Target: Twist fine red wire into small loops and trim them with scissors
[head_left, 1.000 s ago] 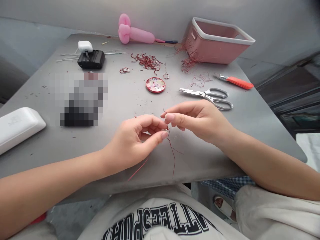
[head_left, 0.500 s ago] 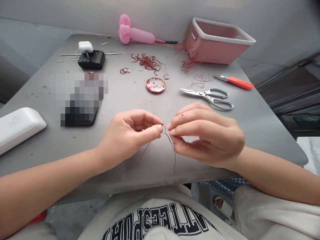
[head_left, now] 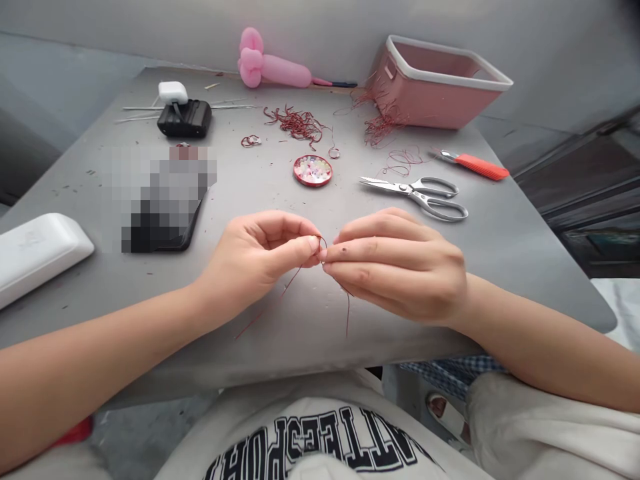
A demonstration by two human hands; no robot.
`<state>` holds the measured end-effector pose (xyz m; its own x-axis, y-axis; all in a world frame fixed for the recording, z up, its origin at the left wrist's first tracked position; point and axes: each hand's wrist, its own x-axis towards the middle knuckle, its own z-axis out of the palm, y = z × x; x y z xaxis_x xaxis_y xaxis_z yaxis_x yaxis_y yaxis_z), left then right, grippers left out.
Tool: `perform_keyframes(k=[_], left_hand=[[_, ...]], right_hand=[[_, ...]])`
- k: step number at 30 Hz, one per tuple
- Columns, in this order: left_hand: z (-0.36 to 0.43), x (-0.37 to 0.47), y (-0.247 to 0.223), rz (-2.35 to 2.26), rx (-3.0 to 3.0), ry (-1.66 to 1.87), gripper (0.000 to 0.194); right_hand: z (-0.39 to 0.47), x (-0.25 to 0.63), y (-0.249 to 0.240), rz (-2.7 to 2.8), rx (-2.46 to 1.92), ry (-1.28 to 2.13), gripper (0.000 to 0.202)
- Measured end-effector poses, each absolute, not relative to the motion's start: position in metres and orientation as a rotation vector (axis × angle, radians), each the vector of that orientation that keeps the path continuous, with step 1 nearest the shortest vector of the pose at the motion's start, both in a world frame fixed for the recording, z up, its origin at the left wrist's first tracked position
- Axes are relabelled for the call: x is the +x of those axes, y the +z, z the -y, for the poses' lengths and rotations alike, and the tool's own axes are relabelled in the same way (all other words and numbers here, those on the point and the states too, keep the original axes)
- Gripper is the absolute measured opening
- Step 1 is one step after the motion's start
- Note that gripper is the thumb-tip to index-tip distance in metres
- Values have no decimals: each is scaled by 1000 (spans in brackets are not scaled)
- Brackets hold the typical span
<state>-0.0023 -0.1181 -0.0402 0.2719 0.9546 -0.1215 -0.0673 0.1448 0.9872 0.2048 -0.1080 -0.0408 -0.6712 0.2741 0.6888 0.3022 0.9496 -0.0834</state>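
Now that the right hand (head_left: pixel 400 267) has drawn in closer to the left hand (head_left: pixel 255 253), the thin red wire (head_left: pixel 348 313) curves in a small loop between their fingertips, which brings both hands to bear on one spot. The left grip pinches the wire between thumb and forefinger, while the right fingers lie together against the loop, though whether they pinch it I cannot tell. Its loose ends trail above the worktop (head_left: pixel 225 167), nearer the body than the scissors (head_left: pixel 410 189) and bead dish (head_left: pixel 313 185).

Pale shirt (head_left: pixel 255 401): bold dark lettering (head_left: pixel 331 432), curved, full wording unclear.
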Motion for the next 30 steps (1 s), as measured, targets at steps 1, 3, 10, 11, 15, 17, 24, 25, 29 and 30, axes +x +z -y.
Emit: perform_keyframes(k=[1,3,10,11,15,17,24,25,29,30], left_hand=[[116,-3,-41,-1026,1172,963,5],[114,-3,-42,-1059,1192,982,8],[116,0,-42,-1042,1288,977,10],[117,0,-42,-1025,1299,978,9],[121,0,-43,-985,1325,992,9],[122,0,-43,-989,1333,987,9],[123,0,-43,-1013,1352,955,12],[123,0,-43,-1014,1341,950,13],[125,0,-45,-1007,1294,923,17],[125,0,-46,-1007,1301,912,16]], right_hand=[[106,205,-40,2350,-420,27,19],[104,206,-40,2308,-504,261,18],[102,199,-40,1767,-960,1354,13],[102,199,-41,1730,-969,1420,15],[100,198,-41,1641,-984,1572,19],[100,198,-40,1611,-977,1645,17],[102,194,-38,1599,-1000,1633,19],[103,194,-39,1621,-1002,1593,17],[108,190,-41,1765,-972,1322,10],[110,189,-42,1813,-968,1238,11]])
